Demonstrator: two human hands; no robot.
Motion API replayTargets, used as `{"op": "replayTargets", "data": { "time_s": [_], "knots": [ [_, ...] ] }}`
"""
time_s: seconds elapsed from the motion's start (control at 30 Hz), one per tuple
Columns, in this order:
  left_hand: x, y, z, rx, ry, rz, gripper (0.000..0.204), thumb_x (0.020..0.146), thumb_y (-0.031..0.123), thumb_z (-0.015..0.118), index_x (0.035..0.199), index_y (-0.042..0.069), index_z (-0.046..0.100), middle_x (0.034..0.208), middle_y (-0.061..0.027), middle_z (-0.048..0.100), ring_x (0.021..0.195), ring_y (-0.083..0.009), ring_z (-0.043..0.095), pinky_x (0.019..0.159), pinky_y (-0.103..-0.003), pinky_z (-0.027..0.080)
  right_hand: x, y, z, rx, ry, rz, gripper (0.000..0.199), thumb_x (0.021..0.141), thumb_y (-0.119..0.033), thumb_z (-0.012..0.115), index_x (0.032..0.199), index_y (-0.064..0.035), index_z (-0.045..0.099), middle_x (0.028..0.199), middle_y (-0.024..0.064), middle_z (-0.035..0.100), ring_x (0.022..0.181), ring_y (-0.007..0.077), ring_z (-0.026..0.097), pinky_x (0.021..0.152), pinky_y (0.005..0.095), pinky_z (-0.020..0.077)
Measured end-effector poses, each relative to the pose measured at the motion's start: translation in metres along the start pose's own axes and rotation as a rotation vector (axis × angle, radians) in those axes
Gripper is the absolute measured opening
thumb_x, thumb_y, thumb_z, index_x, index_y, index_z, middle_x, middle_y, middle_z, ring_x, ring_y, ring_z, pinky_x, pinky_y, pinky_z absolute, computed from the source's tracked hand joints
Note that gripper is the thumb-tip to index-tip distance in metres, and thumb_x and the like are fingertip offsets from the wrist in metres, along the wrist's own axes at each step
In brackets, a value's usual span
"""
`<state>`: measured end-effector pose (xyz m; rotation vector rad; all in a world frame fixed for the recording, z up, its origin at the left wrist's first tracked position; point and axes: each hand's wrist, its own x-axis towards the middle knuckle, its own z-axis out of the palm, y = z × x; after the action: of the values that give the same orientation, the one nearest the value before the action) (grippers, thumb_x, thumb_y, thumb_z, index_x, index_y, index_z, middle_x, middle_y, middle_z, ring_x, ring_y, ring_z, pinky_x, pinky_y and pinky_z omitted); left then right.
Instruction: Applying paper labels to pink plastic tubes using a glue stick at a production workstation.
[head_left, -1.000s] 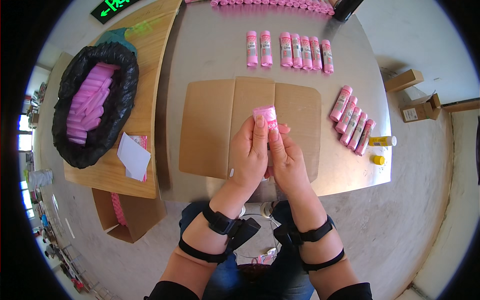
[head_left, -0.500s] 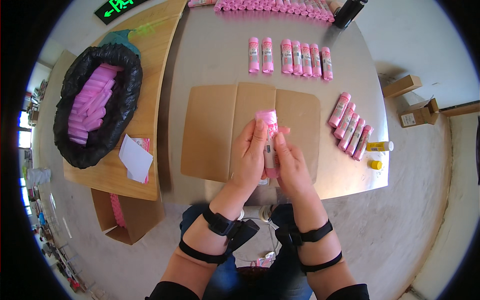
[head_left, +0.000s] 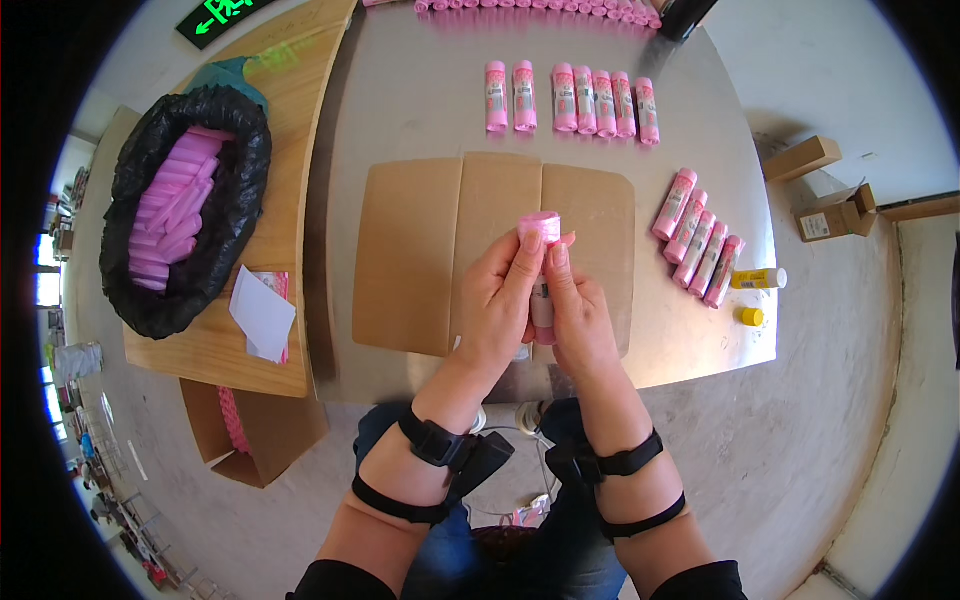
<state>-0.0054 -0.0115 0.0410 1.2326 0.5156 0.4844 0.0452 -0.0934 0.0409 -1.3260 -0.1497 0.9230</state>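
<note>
Between my two hands is a pink plastic bag roll (head_left: 541,226) with a printed paper label wrapped round it. It points away from me, above a flattened cardboard sheet (head_left: 405,265). My left hand (head_left: 499,305) closes round its left side, thumb lying along the label. From the other side my right hand (head_left: 584,322) grips it too, with the thumb pressed near the label's upper part. Most of the label is hidden behind the thumbs. The roll's far end sticks out past the fingertips, and its near end shows between the palms.
Labelled pink rolls (head_left: 603,103) lie in a row at the back; several more (head_left: 698,238) slant at the right. Beside them are a yellow glue stick (head_left: 760,279) and its yellow cap (head_left: 751,317). A black-lined basket (head_left: 255,190) and white paper (head_left: 262,315) occupy the left wooden table.
Both thumbs have shifted up along the roll toward its far end and now cover more of the label. The roll stays in both hands; the whole view has shifted slightly.
</note>
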Motion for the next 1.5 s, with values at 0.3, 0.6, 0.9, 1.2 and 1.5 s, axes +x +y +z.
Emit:
{"op": "replayTargets", "data": {
  "time_s": [0.3,0.6,0.9,1.2,1.5],
  "knots": [
    [-0.002,-0.005,-0.002,0.042,0.049,0.108,0.041,0.099,0.037,0.039,0.105,0.001,0.058,0.092,-0.0094,0.069,0.062,-0.0037,0.054,0.052,-0.018,0.043,-0.001,0.004,0.008,0.046,0.004,-0.007,0.041,0.096,-0.042,0.045,0.080,-0.0061,0.058,0.052,-0.0041,0.045,0.041,0.0046,0.040,0.037,0.0204,0.0299],
    [-0.003,-0.005,-0.002,0.032,0.060,0.123,0.042,0.099,0.036,0.038,0.105,0.000,0.058,0.091,-0.0117,0.068,0.072,-0.0077,0.058,0.066,-0.020,0.046,0.000,0.007,0.011,0.095,0.034,-0.009,0.036,0.096,-0.037,0.049,0.083,-0.0065,0.062,0.056,-0.0078,0.044,0.047,0.0016,0.036,0.041,0.0199,0.0260],
    [-0.003,-0.005,-0.003,-0.018,0.059,0.115,0.042,0.099,0.035,0.038,0.106,-0.002,0.057,0.092,-0.0147,0.068,0.080,-0.0121,0.061,0.075,-0.024,0.047,-0.001,0.007,0.014,0.151,0.012,-0.003,0.033,0.096,-0.035,0.050,0.082,-0.0074,0.061,0.058,-0.0090,0.043,0.049,0.0009,0.033,0.042,0.0195,0.0241],
    [0.005,-0.007,-0.010,-0.171,0.027,0.049,0.041,0.098,0.036,0.040,0.110,0.000,0.055,0.097,-0.0153,0.067,0.076,-0.0112,0.062,0.068,-0.022,0.049,0.000,0.009,0.012,0.159,-0.023,0.031,0.043,0.097,-0.043,0.039,0.096,-0.0042,0.058,0.065,-0.0009,0.052,0.051,0.0056,0.044,0.043,0.0204,0.0335],
    [0.008,-0.001,-0.010,-0.195,0.108,-0.021,0.040,0.098,0.036,0.040,0.110,0.002,0.055,0.096,-0.0135,0.067,0.067,-0.0077,0.059,0.058,-0.021,0.048,-0.003,0.009,-0.001,0.210,-0.212,0.043,0.041,0.098,-0.040,0.039,0.098,-0.0011,0.053,0.070,0.0038,0.055,0.054,0.0086,0.052,0.043,0.0206,0.0385]
  ]
}}
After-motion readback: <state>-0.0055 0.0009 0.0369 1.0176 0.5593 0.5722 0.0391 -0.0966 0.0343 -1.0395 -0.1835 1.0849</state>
